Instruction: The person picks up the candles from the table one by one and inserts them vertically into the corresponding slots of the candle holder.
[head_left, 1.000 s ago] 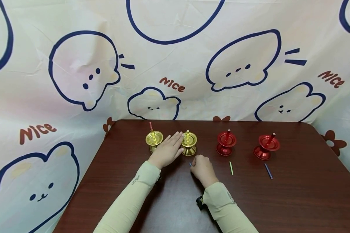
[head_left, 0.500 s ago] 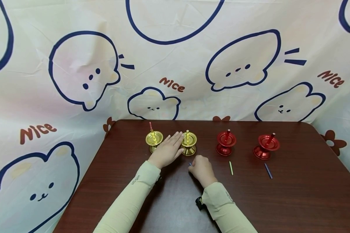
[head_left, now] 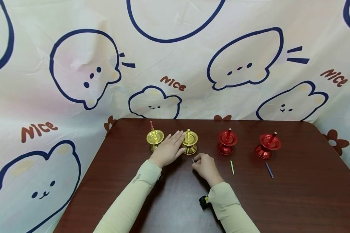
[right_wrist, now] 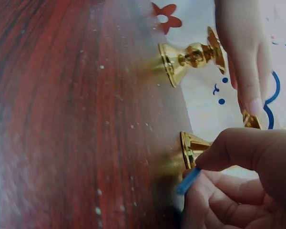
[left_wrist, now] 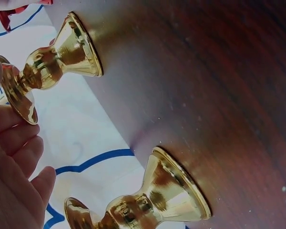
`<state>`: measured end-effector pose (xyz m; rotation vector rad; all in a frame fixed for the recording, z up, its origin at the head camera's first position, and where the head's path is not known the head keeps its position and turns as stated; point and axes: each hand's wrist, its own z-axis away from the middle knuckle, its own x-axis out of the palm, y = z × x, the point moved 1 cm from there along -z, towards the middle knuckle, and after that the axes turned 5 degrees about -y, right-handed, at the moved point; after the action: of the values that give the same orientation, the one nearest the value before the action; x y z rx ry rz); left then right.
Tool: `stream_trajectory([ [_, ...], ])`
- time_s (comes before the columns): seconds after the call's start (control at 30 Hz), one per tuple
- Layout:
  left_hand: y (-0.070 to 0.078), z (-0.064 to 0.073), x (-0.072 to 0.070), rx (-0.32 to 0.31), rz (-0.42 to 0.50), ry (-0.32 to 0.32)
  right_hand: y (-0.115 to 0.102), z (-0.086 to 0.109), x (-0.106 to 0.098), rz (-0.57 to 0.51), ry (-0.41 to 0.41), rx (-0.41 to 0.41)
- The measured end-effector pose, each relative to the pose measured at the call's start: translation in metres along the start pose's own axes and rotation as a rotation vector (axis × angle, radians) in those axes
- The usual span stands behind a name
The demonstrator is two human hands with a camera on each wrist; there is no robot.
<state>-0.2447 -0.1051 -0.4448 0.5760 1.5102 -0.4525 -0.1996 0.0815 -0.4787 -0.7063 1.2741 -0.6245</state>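
Observation:
In the head view my left hand point(head_left: 167, 150) reaches forward with straight fingers, its fingertips and thumb touching the dish of a gold candle holder point(head_left: 189, 149). This holder has an upright gold stem in its dish. Just in front of it, my right hand point(head_left: 206, 166) pinches a thin blue candle point(right_wrist: 188, 181) between thumb and fingers; its free end sticks out close over the table. To the left, another gold candle holder point(head_left: 154, 139) stands upright with a thin red candle point(head_left: 151, 125) on top of its stem.
Two red candle holders, a nearer one point(head_left: 226, 145) and a farther right one point(head_left: 263, 149), stand on the dark wooden table point(head_left: 306, 200). A green candle point(head_left: 232, 167) and a second blue candle point(head_left: 269, 170) lie before them. A printed cloth point(head_left: 192, 58) hangs behind.
The right hand has risen and turned slightly, its fist loosening so thumb and fingers show around the blue candle. The left hand and holders stay in place; the head view has shifted slightly.

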Motion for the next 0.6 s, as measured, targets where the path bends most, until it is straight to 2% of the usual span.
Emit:
stream_trajectory([
  [0.4, 0.002, -0.001, -0.001, -0.005, 0.009, 0.007, 0.013, -0.001, -0.01, -0.282, 0.01, -0.035],
  [0.6, 0.002, -0.001, 0.0, -0.015, 0.013, 0.0, 0.014, -0.002, -0.01, -0.373, 0.022, -0.042],
])
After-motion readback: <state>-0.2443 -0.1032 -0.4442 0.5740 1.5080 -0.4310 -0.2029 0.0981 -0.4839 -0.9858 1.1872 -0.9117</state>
